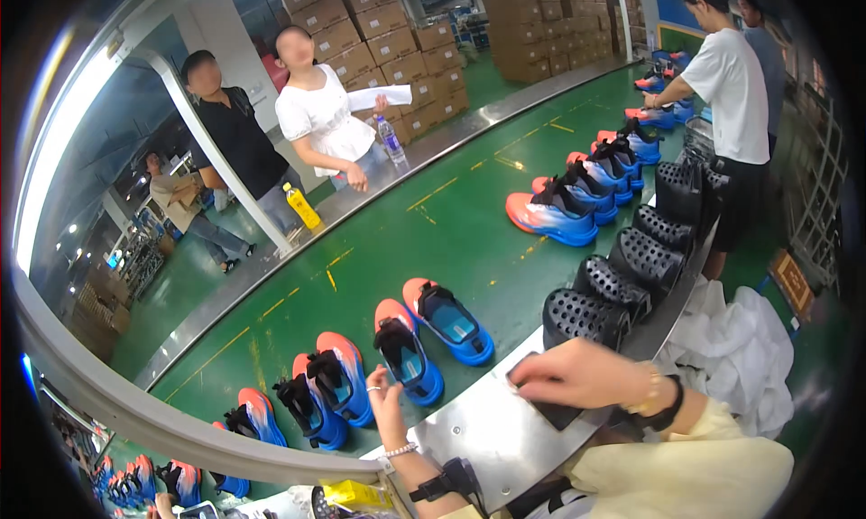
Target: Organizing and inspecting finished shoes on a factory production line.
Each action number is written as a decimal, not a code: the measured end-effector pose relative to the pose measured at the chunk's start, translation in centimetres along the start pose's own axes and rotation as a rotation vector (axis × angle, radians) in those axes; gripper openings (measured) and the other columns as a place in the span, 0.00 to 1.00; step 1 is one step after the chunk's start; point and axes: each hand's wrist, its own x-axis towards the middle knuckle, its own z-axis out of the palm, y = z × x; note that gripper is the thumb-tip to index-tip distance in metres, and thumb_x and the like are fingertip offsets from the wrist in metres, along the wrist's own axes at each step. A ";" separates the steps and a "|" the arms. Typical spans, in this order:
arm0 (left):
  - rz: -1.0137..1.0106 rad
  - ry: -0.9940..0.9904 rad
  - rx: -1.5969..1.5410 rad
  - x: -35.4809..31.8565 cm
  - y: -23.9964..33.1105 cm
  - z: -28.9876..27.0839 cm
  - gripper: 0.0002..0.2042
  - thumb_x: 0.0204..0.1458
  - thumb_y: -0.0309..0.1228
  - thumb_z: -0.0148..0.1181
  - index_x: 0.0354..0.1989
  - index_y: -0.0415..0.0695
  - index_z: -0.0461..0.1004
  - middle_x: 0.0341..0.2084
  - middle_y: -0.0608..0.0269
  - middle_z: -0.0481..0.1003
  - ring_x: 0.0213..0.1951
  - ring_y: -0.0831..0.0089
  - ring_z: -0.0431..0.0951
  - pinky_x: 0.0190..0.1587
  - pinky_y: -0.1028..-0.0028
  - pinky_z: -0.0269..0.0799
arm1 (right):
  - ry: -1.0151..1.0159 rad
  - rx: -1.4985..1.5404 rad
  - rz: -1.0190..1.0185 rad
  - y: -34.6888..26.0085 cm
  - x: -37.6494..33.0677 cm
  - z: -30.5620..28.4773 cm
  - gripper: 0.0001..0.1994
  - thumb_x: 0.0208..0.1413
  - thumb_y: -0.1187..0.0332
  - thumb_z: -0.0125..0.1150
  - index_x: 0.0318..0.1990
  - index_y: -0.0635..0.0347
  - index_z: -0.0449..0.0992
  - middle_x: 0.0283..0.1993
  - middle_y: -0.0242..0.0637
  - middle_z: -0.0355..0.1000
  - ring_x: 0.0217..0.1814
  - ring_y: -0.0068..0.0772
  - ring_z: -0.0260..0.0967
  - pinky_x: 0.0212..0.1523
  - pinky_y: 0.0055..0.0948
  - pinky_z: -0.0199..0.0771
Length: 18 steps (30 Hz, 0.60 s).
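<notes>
Just beside the left hand (389, 411) sits a sneaker (411, 358)

Green worktop (469, 239), orange-and-blue sneakers (451, 322), black clogs (586, 319) along its edge

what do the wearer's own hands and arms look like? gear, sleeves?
Left hand: a ring, a pale beaded bracelet, a black strap with a dark module further up. Right hand: a gold-toned bracelet, a black wristband, a loose pale yellow sleeve. No gloves.
</notes>
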 end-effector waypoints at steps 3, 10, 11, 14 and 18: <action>0.134 0.051 0.489 5.1 -0.2 2.1 0.37 0.45 0.26 0.70 0.65 0.43 0.58 0.64 0.44 0.61 0.63 0.51 0.64 0.63 0.60 0.62 | 0.424 -0.085 0.171 -0.8 -5.2 -6.5 0.08 0.58 0.68 0.60 0.40 0.64 0.77 0.28 0.40 0.77 0.27 0.31 0.76 0.30 0.28 0.73; 0.155 -0.106 0.859 10.9 -1.6 0.4 0.30 0.37 0.31 0.76 0.52 0.42 0.73 0.45 0.53 0.79 0.47 0.59 0.80 0.52 0.64 0.74 | 1.018 0.034 0.379 8.8 -12.5 -13.5 0.06 0.59 0.72 0.59 0.41 0.65 0.77 0.22 0.28 0.71 0.23 0.14 0.65 0.25 0.18 0.63; 0.173 0.013 1.011 10.2 -1.6 1.1 0.26 0.37 0.33 0.76 0.48 0.42 0.77 0.40 0.54 0.82 0.44 0.59 0.82 0.50 0.64 0.75 | 1.046 -0.010 0.405 10.7 -13.8 -14.2 0.07 0.59 0.71 0.59 0.42 0.64 0.76 0.20 0.26 0.68 0.21 0.14 0.63 0.24 0.19 0.61; 0.106 0.148 1.194 8.2 0.6 4.2 0.25 0.37 0.38 0.75 0.46 0.41 0.78 0.40 0.49 0.81 0.44 0.54 0.82 0.48 0.61 0.75 | 1.097 -0.156 0.549 15.8 -16.4 -15.4 0.12 0.60 0.68 0.60 0.49 0.60 0.73 0.17 0.27 0.65 0.18 0.14 0.60 0.20 0.21 0.58; 0.020 0.220 1.257 7.4 2.4 4.2 0.28 0.37 0.44 0.74 0.47 0.42 0.77 0.39 0.47 0.81 0.44 0.50 0.81 0.47 0.57 0.76 | 1.060 -0.079 0.603 20.8 -16.2 -15.1 0.22 0.62 0.64 0.60 0.62 0.55 0.66 0.16 0.25 0.62 0.16 0.15 0.58 0.17 0.22 0.56</action>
